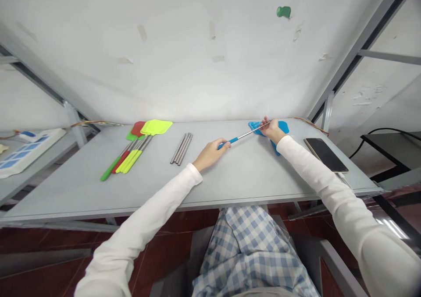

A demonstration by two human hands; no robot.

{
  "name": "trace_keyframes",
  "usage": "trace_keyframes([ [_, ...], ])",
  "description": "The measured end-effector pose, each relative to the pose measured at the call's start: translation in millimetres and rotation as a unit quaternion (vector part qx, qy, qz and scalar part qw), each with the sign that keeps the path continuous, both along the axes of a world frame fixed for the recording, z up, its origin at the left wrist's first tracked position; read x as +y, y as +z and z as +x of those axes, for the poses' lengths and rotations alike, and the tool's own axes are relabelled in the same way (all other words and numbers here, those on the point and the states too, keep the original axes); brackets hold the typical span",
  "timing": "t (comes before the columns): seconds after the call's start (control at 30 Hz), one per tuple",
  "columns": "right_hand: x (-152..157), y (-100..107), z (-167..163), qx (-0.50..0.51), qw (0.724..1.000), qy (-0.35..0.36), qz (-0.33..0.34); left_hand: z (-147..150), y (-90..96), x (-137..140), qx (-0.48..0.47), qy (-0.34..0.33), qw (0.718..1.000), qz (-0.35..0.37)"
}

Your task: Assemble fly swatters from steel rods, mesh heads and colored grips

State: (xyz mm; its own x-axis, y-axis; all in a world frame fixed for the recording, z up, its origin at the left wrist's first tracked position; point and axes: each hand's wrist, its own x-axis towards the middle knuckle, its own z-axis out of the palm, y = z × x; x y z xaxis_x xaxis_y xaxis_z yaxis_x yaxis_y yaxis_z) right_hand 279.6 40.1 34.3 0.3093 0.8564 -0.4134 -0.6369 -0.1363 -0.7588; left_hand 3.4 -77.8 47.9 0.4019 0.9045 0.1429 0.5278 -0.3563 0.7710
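Grey flat-topped desk (pixel 158 192), long front edge, back edge along wall. At left, fly swatters side by side, heads toward wall: green fly swatter (pixel 110 170) outermost, red fly swatter (pixel 122 162) next, yellow fly swatters (pixel 158 127) with heads overlapping. Near middle, small row of slim metal rods (pixel 182 149). Right of middle, near back edge, blue swatter heads (pixel 283 127), partly hidden; blue handle (pixel 275 148) just in front. Farther right, dark-screened smartphone (pixel 325 154), white cable (pixel 345 181) beside.

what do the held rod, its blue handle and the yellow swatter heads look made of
Rod: probably metal, smooth and shiny, judging by its silvery gleam. Blue handle: likely plastic, finish unclear; even, solid color suggests it. Yellow swatter heads: apparently plastic, fairly matte, given their uniform color and thin, flat shape.
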Motion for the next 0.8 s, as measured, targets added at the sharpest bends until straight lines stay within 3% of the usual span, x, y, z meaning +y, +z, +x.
trace_keyframes([
  [0.2,-17,-1,-11,-0.036,0.998,0.037,0.022,4,8.2,0,-0.006,0.034,0.999,0.032],
  [0.47,-57,-9,-80,0.036,0.997,0.071,0.019,40,12.0,-1,0.005,0.053,0.993,0.108],
  [0.63,-73,6,-70,0.070,0.991,0.094,0.067,34,16.6,-9,0.053,0.057,0.992,0.101],
  [0.8,-86,29,-70,0.114,0.989,0.076,0.050,35,0.3,-6,0.049,0.099,0.988,0.107],
])
